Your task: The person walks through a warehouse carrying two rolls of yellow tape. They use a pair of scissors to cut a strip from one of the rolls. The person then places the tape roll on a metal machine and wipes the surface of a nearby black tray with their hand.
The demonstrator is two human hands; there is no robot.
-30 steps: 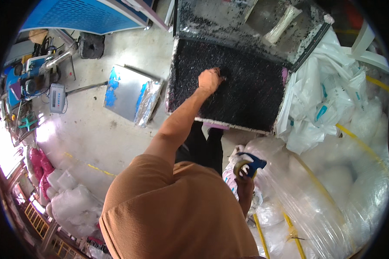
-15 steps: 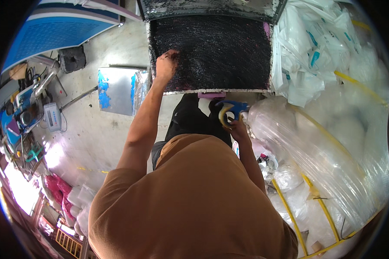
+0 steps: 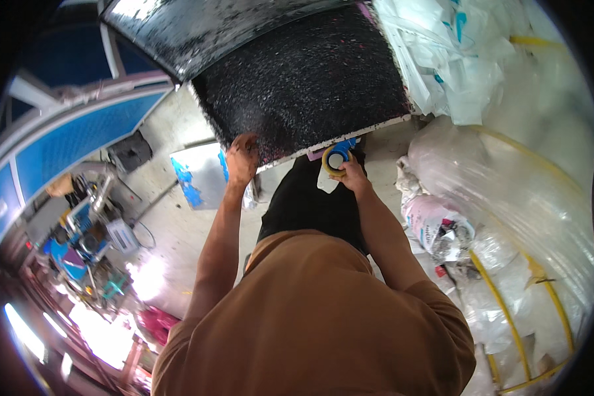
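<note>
A shallow open bin with a whitish rim (image 3: 350,134) holds black granules (image 3: 303,79) in front of me. At its near left corner is my left hand (image 3: 243,160), its fingers curled and closed; anything inside them is hidden. My right hand (image 3: 354,174) grips a blue tape dispenser (image 3: 344,146) carrying a roll of tape (image 3: 330,166). That dispenser is just below the bin's near rim, in front of my dark trousers.
Large clear plastic bags (image 3: 501,178) and a white bag (image 3: 468,66) crowd the right side, by yellow bars (image 3: 501,297). To the left lie a metal panel with blue patches (image 3: 201,181), a small grey scale (image 3: 122,234) and a black block (image 3: 131,152).
My left hand has come back from over the granules to the bin's near left corner. My right hand has lifted the tape dispenser slightly leftward, and my view has turned.
</note>
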